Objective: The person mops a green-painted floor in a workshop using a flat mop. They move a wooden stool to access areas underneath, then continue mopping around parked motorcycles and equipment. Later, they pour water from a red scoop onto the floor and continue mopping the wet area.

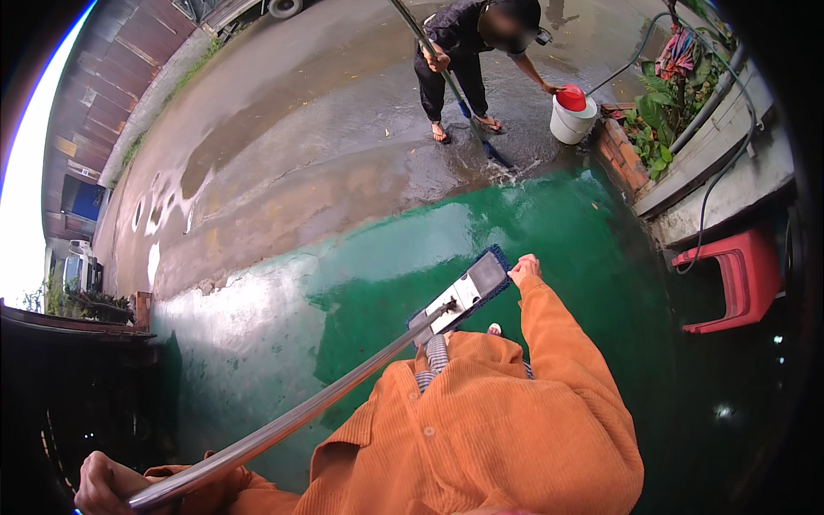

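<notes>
My left hand [103, 485] is wrapped round the metal handle of a flat mop [318, 388], low at the left edge. The handle slants up to the right across my orange corduroy shirt. Its flat head, white and grey with a blue fringed pad [498, 256], is raised in front of my body. At the pad's far right end, my right hand [525, 269] has its fingers closed on the fringe; the fingertips are partly hidden.
Ahead, a person in dark clothes [468, 43] bends with a long-handled blue brush [491, 154], one hand at a red scoop [571, 98] on a white bucket [570, 127]. A red plastic stool [745, 283], a hose [730, 163] and brick-edged plants [657, 129] line the right. The green floor [592, 223] is wet.
</notes>
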The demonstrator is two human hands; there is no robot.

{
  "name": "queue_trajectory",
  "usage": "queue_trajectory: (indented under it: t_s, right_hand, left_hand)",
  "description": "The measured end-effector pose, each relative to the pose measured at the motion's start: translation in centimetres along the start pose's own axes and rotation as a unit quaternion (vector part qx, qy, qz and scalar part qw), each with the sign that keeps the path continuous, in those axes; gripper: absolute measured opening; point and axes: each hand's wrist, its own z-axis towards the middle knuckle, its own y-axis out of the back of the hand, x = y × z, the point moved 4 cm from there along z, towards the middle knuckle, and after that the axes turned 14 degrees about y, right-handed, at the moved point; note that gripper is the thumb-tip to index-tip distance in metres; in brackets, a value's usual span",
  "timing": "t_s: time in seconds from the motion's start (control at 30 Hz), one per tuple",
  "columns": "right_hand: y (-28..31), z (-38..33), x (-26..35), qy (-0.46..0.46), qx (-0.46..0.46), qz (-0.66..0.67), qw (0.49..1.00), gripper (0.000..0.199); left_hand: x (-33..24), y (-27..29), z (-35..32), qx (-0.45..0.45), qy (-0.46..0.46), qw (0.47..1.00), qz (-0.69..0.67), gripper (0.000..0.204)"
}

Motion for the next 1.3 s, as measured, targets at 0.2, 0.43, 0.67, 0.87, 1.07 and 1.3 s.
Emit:
queue_trajectory:
  t_s: [0.2,0.43,0.67,0.87,1.07,1.3]
  right_hand:
    - [3.1,-1.2,7.6,0.118,-0.042,-0.073,0.989,0.018]
    - [5.6,-3.5,1.9,0.066,-0.093,-0.137,0.984,0.017]
    - [16.0,-5.5,-6.8,0.039,-0.151,-0.198,0.968,0.016]
    - [20.4,-7.7,-11.9,0.03,-0.157,-0.242,0.957,0.016]
    - [24.2,-7.7,-17.8,-0.055,-0.135,-0.265,0.953,0.017]
    - [28.2,-3.8,-25.6,-0.126,-0.126,-0.275,0.945,0.019]
  left_hand:
    - [6.9,6.0,-4.9,-0.13,0.014,0.991,-0.028,0.039]
    - [17.8,2.7,-9.4,-0.247,0.049,0.968,-0.021,0.034]
    - [13.0,3.0,-7.1,-0.207,-0.079,0.97,-0.098,0.036]
    - [10.1,5.0,-6.0,-0.146,-0.177,0.942,-0.246,0.049]
    - [17.5,3.8,-2.3,-0.191,-0.088,0.956,-0.202,0.039]
    - [32.7,1.2,5.6,-0.253,-0.028,0.953,-0.163,0.039]
